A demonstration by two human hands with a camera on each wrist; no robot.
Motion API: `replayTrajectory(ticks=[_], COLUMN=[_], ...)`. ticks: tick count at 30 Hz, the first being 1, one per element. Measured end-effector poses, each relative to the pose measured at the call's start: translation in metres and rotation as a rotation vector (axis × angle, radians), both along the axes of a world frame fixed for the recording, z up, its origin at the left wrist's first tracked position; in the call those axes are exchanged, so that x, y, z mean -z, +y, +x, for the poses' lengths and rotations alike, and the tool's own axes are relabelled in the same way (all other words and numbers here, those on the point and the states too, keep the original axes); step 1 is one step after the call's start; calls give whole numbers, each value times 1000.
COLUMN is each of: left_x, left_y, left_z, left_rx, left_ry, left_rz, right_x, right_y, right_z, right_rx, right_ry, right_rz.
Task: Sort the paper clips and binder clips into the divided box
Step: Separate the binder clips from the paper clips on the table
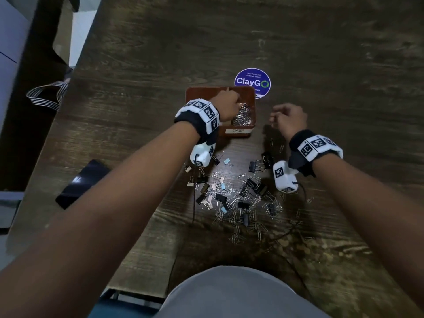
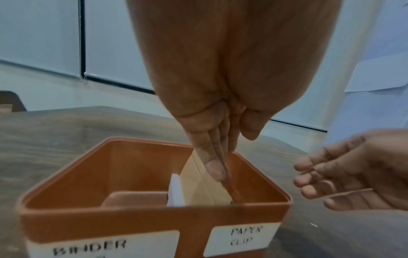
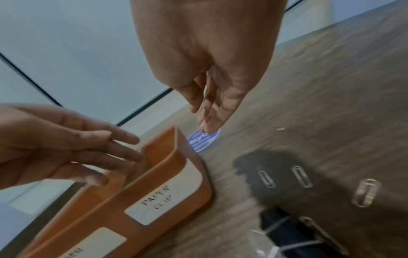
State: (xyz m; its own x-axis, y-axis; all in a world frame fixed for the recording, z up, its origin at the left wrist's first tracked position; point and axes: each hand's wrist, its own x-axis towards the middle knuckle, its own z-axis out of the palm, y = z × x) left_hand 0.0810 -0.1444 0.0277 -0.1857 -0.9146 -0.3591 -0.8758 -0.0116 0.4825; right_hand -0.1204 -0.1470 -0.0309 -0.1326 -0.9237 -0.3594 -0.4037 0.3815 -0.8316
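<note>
The orange divided box (image 1: 250,95) stands mid-table, its front labelled BINDER (image 2: 92,247) on the left and PAPER CLIP (image 2: 245,237) on the right. A heap of silver paper clips (image 1: 243,115) fills the right compartment. My left hand (image 1: 227,104) hangs over the box with its fingers (image 2: 212,157) straight, pointing down into the right compartment beside the white divider (image 2: 175,190), holding nothing. My right hand (image 1: 286,118) hovers just right of the box, fingers (image 2: 320,174) loosely curled, palm bare. A mixed pile of paper clips and binder clips (image 1: 236,198) lies nearer me.
A round blue ClayGo sticker (image 1: 252,82) lies behind the box. A dark phone (image 1: 80,182) rests at the table's left edge. Loose paper clips (image 3: 301,176) and a black binder clip (image 3: 287,227) lie right of the box. Wrist-camera cables trail across the pile.
</note>
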Motion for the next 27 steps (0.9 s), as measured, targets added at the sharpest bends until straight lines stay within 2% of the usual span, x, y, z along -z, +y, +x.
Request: replayTrajectory(ticks=[5, 8, 12, 15, 17, 22, 27], left_x=[17, 25, 46, 72, 87, 108, 112], left_y=[14, 19, 21, 17, 13, 2, -1], left_z=[-9, -30, -71, -97, -107, -121, -129], left_rx=[13, 187, 407, 459, 480, 530, 568], left_ry=[90, 70, 29, -59, -127, -290, -357], left_rz=[-177, -217, -184, -126, -101, -79, -129], right_x=[6, 8, 20, 32, 41, 57, 68], right_y=[16, 22, 25, 31, 35, 46, 53], right_z=[-47, -66, -80, -80, -74, -58, -60], right_rx=[-101, -185, -364, -516, -555, -406, -438], right_ry=[373, 503, 660, 658, 633, 663, 651], right_rz=[83, 128, 125, 101, 80, -27, -125])
